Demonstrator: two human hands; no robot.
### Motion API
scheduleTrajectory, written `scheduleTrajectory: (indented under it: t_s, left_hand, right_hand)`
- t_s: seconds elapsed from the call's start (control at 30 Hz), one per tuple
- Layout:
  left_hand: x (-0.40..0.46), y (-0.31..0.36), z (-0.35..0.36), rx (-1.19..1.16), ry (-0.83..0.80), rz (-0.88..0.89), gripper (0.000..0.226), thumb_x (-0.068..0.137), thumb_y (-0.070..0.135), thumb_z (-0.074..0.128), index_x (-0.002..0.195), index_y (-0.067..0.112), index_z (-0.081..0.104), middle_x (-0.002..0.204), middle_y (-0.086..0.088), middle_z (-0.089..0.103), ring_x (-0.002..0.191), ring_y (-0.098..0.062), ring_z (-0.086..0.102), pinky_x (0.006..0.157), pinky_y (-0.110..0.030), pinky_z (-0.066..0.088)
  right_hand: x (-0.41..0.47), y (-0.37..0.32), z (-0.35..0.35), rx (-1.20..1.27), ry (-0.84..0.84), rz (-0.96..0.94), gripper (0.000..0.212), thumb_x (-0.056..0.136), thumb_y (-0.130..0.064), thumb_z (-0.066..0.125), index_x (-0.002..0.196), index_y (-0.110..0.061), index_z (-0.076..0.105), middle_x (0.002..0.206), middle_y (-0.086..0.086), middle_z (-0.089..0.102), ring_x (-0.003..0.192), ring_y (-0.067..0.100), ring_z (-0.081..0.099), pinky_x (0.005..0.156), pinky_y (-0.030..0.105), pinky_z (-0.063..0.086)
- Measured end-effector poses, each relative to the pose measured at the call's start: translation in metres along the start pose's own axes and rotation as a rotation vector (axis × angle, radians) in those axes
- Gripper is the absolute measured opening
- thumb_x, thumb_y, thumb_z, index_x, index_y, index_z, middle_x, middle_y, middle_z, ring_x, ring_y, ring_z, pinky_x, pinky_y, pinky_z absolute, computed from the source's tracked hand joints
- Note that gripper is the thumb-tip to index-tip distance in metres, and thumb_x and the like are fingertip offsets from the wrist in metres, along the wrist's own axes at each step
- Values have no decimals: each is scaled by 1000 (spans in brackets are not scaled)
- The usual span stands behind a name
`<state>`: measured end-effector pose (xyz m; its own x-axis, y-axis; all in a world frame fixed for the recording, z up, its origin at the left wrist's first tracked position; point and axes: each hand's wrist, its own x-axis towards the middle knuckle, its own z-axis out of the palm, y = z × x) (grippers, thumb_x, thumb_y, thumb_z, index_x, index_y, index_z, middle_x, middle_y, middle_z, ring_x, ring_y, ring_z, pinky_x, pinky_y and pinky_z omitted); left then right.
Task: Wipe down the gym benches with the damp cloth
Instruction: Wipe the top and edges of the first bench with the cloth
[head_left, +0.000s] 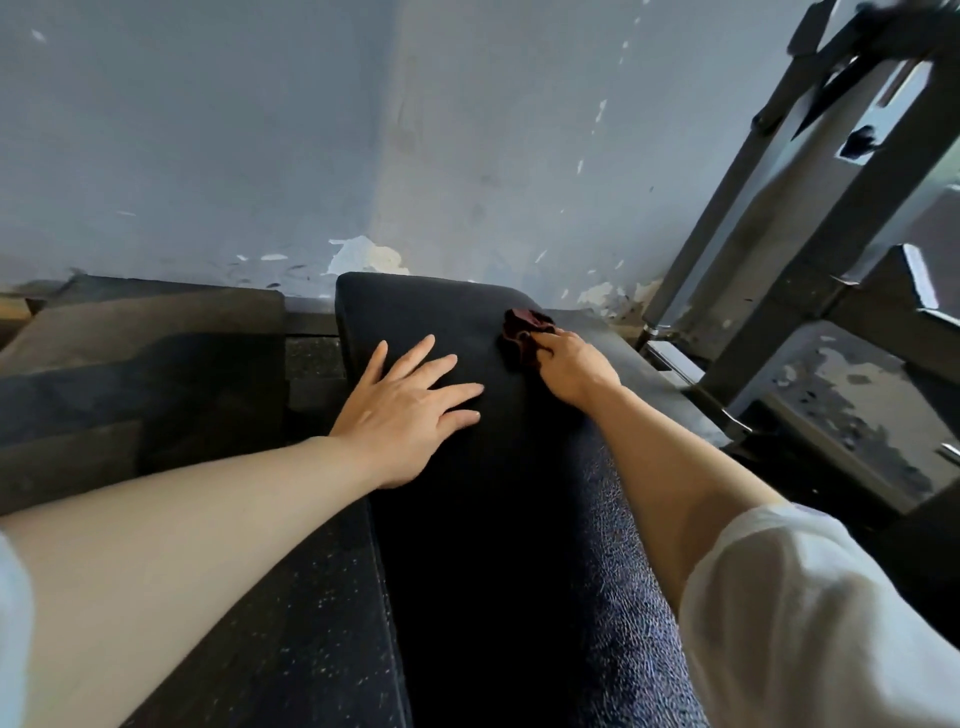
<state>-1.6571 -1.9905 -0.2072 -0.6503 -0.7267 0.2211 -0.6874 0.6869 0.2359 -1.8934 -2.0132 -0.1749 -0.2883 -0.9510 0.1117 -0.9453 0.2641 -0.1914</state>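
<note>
A crumpled dark-red cloth is gripped by the right hand near the far end of the black, pebble-grained padded bench. The left hand is laid flat on the padding, fingers spread.

Right hand presses cloth on bench

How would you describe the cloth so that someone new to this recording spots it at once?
Find the long black bench pad running toward the blue wall. Near its far right edge, the right hand grips the cloth, bunched against the pad. It is dark red, the only such colour among black and grey.
</note>
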Motion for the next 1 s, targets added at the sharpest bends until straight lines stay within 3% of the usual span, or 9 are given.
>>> scheduleTrajectory:
  t_s: [0.13,0.33,0.47,0.57,0.7,0.8,0.9,1.0]
  left_hand:
    - [2,-3,-1,-3,-48,41,45,101,50,20,146,48,23,160,13,11,147,-9,-15,119,-43,-12]
    - [4,-6,1,-31,-83,40,44,101,50,19,145,51,21,160,17,9,146,-7,-17,118,-39,-16]
    - [5,-6,3,-37,-58,40,44,100,51,19,144,52,22,159,17,11,146,-6,-15,118,-39,-16]
    - [4,-5,3,-37,-36,33,44,101,51,19,145,51,24,159,17,12,147,-6,-12,118,-39,-16]
    - [6,-5,4,-57,-13,31,44,101,51,21,145,49,28,159,16,15,147,-6,-8,119,-40,-13]
    - [6,-6,3,-56,16,45,46,100,51,24,146,43,31,159,12,19,148,-10,-6,119,-39,-13]
    - [5,-6,3,-86,82,38,51,100,50,30,146,31,35,158,3,22,148,-13,-5,116,-35,-16]
    - [4,-7,3,-113,157,-41,57,99,48,38,145,16,34,155,-1,23,148,-15,-2,118,-35,-13]
  right_hand:
    - [-15,12,0,1,41,96,43,99,-22,36,140,-26,46,146,7,40,124,35,49,103,41,40]
    - [-73,31,-5,-59,88,-10,41,101,-27,35,140,-32,45,152,-3,34,122,34,51,99,40,43]
    - [-63,32,0,-77,115,21,38,100,-26,33,136,-25,48,147,2,38,117,36,53,94,41,45]
    - [-33,24,6,-13,90,40,41,99,-24,32,139,-22,45,146,8,37,124,36,46,101,41,39]
    - [2,-2,13,56,-8,119,48,99,-40,31,147,-40,30,158,10,19,142,34,22,117,48,17]
    - [10,-54,26,78,-83,-69,47,99,-44,31,146,-43,31,161,8,13,147,31,13,119,49,11]
    - [7,-78,30,30,-142,-292,46,103,-34,28,150,-32,30,161,1,14,149,26,6,119,46,13]
    - [21,-48,23,27,-145,-221,46,102,-32,27,148,-35,31,161,-2,14,147,25,16,118,45,19]
